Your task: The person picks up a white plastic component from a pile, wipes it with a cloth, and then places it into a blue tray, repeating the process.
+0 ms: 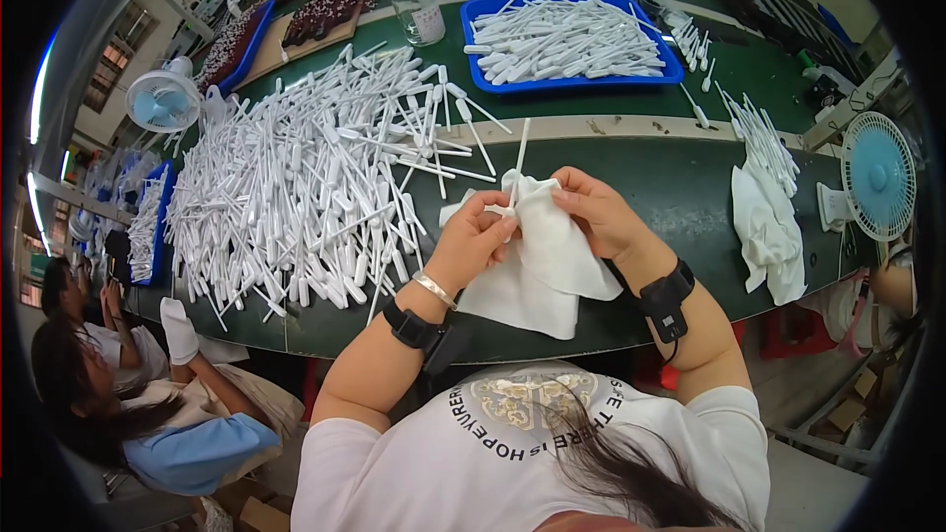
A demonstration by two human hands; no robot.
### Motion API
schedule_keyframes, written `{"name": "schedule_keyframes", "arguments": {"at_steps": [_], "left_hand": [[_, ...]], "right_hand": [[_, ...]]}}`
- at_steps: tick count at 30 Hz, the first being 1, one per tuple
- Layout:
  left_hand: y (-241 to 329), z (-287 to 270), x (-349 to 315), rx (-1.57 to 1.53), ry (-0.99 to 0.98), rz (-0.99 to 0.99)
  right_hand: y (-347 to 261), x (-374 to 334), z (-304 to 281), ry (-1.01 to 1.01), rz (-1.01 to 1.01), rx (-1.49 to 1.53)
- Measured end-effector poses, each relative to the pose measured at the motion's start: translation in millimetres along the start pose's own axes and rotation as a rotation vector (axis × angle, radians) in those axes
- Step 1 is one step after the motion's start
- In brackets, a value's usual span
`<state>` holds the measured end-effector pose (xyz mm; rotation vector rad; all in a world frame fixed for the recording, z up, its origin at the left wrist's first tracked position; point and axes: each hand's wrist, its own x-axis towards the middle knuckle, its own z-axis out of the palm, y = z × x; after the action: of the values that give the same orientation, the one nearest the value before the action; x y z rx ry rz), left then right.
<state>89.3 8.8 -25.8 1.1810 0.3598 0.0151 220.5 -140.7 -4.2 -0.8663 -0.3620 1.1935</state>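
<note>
Hands [537, 222] wrapping cloth [537, 261] around pipette [519, 153] (tip upward)

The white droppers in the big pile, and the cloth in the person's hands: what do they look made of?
The droppers look like thin, translucent white plastic, smooth with a slight sheen. The cloth looks like soft matte white fabric, since it folds and drapes around the dropper that both hands hold; its fibre can't be told.

I am looking at a large heap of white pipettes [305, 187] lying on the green table [641, 177], with a blue tray [670, 64] of more pipettes sitting beyond it. A clear glass jar [418, 10] is standing near the tray. Small blue fans [163, 99] [875, 175] are standing at both ends. Another white cloth [769, 227] is lying at the right.
</note>
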Motion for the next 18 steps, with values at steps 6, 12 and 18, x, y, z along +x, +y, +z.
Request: {"name": "schedule_keyframes", "arguments": {"at_steps": [6,12,18], "left_hand": [[-1.2,4.4,-2.0,0.298,0.07,-0.006],[8.4,-4.5,-4.9,0.195,0.107,0.075],[2.5,-10.1,0.1,0.197,0.175,0.223]], "right_hand": [[12.0,3.6,2.7,0.107,-0.044,-0.036],[14.4,-1.4,-1.5,0.219,-0.395,-1.173],[-2.7,-10.0,8.8,-0.013,-0.217,-1.073]]}}
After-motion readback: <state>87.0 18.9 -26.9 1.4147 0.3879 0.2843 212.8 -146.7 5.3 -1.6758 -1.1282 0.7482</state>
